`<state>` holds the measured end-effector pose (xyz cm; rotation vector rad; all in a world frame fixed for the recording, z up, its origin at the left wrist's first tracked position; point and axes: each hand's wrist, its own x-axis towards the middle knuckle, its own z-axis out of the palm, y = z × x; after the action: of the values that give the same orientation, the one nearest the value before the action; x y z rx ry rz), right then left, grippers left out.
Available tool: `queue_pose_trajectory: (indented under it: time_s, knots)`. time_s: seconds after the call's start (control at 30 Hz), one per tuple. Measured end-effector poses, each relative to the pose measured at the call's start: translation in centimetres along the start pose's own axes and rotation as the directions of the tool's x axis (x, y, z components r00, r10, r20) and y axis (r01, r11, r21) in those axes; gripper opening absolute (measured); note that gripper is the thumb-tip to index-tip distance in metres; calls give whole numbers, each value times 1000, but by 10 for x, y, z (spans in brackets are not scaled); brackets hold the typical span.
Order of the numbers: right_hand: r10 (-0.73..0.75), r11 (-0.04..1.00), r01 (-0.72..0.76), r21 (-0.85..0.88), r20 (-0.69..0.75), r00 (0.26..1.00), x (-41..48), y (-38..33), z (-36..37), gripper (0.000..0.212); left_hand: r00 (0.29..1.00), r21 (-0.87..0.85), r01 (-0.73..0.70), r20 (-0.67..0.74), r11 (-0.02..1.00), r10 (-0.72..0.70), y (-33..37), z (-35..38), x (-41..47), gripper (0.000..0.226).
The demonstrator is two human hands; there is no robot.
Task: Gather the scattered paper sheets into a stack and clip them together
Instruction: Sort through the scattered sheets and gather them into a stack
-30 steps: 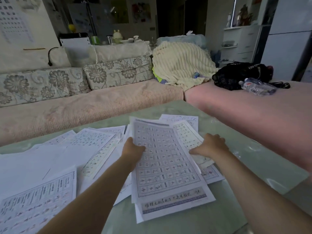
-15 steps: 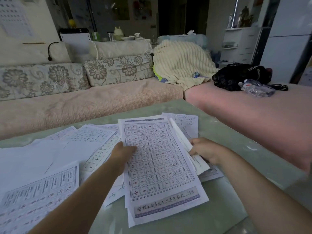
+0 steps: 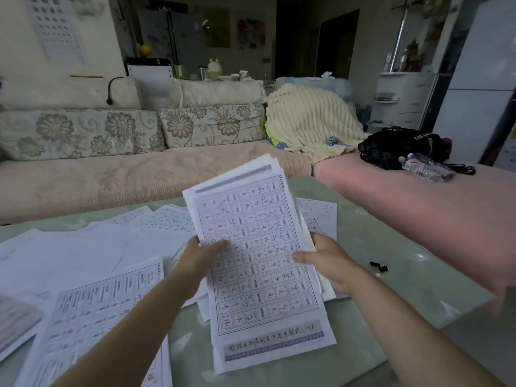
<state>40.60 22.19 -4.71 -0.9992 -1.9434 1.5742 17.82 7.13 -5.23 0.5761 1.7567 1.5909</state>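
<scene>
Sheets of grid-printed practice paper are only partly gathered. A bundle of sheets [image 3: 259,263] is lifted off the glass table [image 3: 396,247] and tilted toward the person, its edges fanned and uneven. The left hand [image 3: 199,256] grips the bundle's left edge, thumb on the printed face and fingers curled behind; the right hand [image 3: 325,261] clamps the right edge the same way, thumb lying across the front.

By my reckoning the job is perhaps a third done. More loose sheets [image 3: 92,255] sprawl over the table from about nine to seven o'clock of the bundle, overlapping one another, and a few more [image 3: 318,216] peek out behind it at about one o'clock. All of these need collecting, then the whole pile wants squaring up.

At three o'clock of the right hand, well apart from it, a small black binder clip [image 3: 379,266] lies untouched on the bare glass. A second clip may sit against it; too small to tell. Clipping has not yet begun.
</scene>
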Motion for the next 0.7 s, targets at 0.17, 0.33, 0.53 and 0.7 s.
queue_pose_trajectory:
  time_s: [0.17, 0.33, 0.53, 0.7]
  knots:
    - [-113, 992, 114, 56, -21, 993, -10, -26, 10, 23, 991, -79, -96, 84, 992, 102, 25, -16, -23, 24]
    - [-242, 968, 235, -91, -75, 967, -22, -58, 18, 15, 958, -178, -281, 0, 943, 286, 62, -16, -51, 20]
    - [-343, 938, 345, -30, -217, 914, -33, -93, 32, 13, 861, -100, -496, -182, 862, 474, 99, -7, -78, 29]
    - [-311, 947, 321, 13, -213, 926, -36, -89, 41, 26, 837, 32, -518, -190, 855, 514, 90, -9, -86, 34]
